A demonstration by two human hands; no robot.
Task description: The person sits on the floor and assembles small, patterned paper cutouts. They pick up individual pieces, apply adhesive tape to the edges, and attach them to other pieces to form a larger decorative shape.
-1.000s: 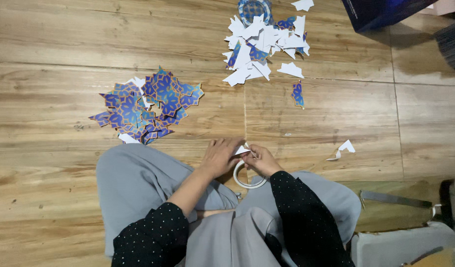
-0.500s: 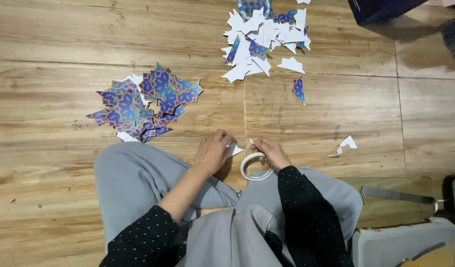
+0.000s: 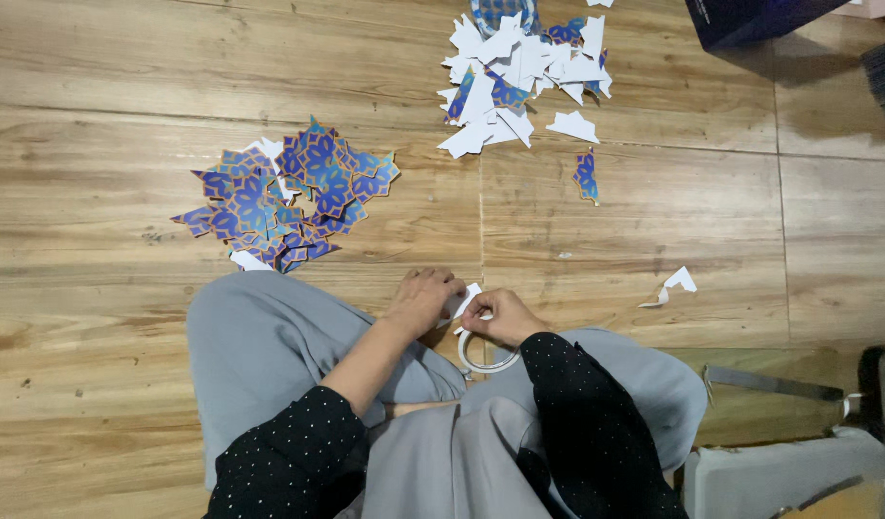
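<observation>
From the head camera you are looking straight down at a wooden floor [image 3: 125, 86] of long, glossy planks with warm brown grain and thin dark seams. You sit on it with your knees spread under smooth grey cloth, and your sleeves are black with fine white dots.

Your left hand [image 3: 421, 301] is curled, knuckles up, with the fingers bent and closed on the left edge of a small white paper piece [image 3: 465, 300], flat and pointed. Your right hand [image 3: 497, 315] meets it from the right, thumb and fingertips pinching the same piece, so the two hands sit close together just past your lap, near the middle of the scene. Below the right hand hangs a thin white tape ring [image 3: 485, 358], round and hollow. It touches that hand, though you cannot tell exactly which fingers hold it.

To the far left lies a heap of star-shaped paper cutouts [image 3: 289, 197], blue and purple with orange patterning, overlapping one another. Far off, at the top edge, is a looser pile of white scraps [image 3: 519, 77], jagged triangles mixed with a few patterned bits. A single patterned sliver [image 3: 587, 176] lies apart just nearer than that pile. To the right, a curled white offcut [image 3: 673, 285] rests alone on the planks.
</observation>
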